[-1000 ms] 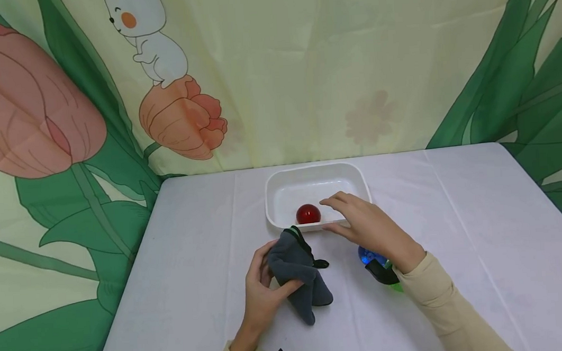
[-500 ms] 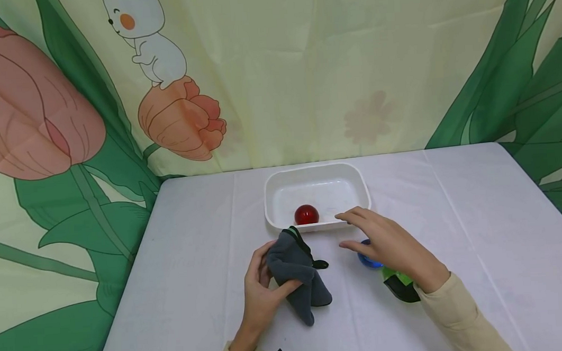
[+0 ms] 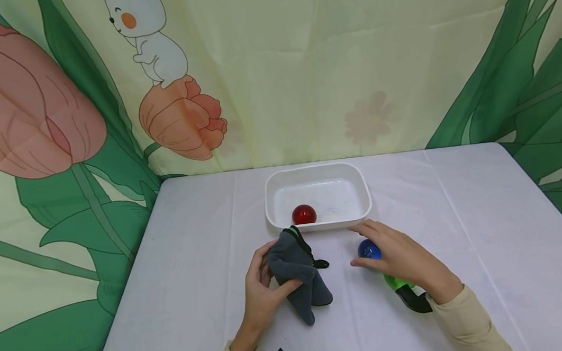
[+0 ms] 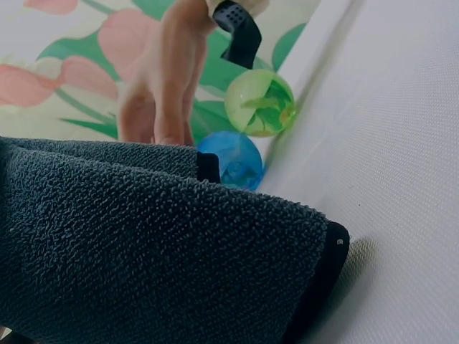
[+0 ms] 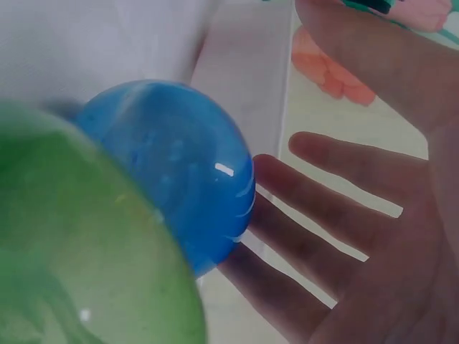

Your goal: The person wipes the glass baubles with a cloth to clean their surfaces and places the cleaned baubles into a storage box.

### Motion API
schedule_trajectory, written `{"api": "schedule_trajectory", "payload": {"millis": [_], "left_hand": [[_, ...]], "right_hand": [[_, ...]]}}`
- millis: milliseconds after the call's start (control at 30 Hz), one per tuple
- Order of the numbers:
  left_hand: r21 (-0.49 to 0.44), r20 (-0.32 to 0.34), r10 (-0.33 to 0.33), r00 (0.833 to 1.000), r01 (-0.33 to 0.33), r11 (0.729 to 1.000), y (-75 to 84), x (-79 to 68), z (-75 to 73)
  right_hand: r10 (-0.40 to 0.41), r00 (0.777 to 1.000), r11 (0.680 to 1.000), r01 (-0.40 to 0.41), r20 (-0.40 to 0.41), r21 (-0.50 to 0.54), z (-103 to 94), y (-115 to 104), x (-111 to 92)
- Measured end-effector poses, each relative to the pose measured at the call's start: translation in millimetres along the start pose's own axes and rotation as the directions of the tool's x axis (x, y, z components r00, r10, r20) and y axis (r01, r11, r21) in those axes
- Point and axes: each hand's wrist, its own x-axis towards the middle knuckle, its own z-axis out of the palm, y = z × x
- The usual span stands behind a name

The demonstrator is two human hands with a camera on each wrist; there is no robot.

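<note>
My left hand point(image 3: 258, 303) grips a folded dark grey cloth point(image 3: 299, 278) with black edging, thumb on its near side. In the left wrist view, the terry-like cloth point(image 4: 150, 244) fills much of the picture. Fingers extended, my right hand point(image 3: 404, 256) hovers around a clear blue ball point(image 3: 368, 249) on the table, thumb and fingers spread on either side. From the right wrist view, the blue ball point(image 5: 172, 172) overlaps the fingertips. A clear green ball point(image 3: 397, 282) lies partly hidden below the right wrist. A red ball point(image 3: 304, 214) rests inside the white tray point(image 3: 370, 200).
White cloth covers the table point(image 3: 184, 244). Behind it hangs a fabric backdrop point(image 3: 295, 79) printed with tulips and a white animal. The tray stands near the table's back edge, just beyond the grey cloth. A black wrist strap point(image 3: 413, 300) shows under the right wrist.
My right hand has drawn back from over the tray, moving right and nearer to the blue ball. The red ball has rolled slightly left. My left hand and the cloth stay put.
</note>
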Motion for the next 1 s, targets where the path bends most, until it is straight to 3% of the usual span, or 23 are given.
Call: {"api": "schedule_trajectory", "payload": {"millis": [333,667,1000], "left_hand": [[-0.005,0.002,0.002,1.0,-0.002,1.0,-0.2,0.3,-0.9],[-0.007,-0.001,0.007,1.0,-0.007,1.0,-0.2,0.0,-1.0],[-0.007,0.0,0.02,1.0,-0.02,1.0,-1.4,0.3,-1.2]], "right_hand": [[-0.001,1.0,1.0,0.002,0.027,-0.026,-1.9,7.2,-7.1],[-0.065,0.996,0.996,0.068,0.06,-0.06,-2.1,13.9,-7.7],[-0.033,0.997,0.998,0.037,0.072,-0.053,-1.2,15.6,-4.8]]}}
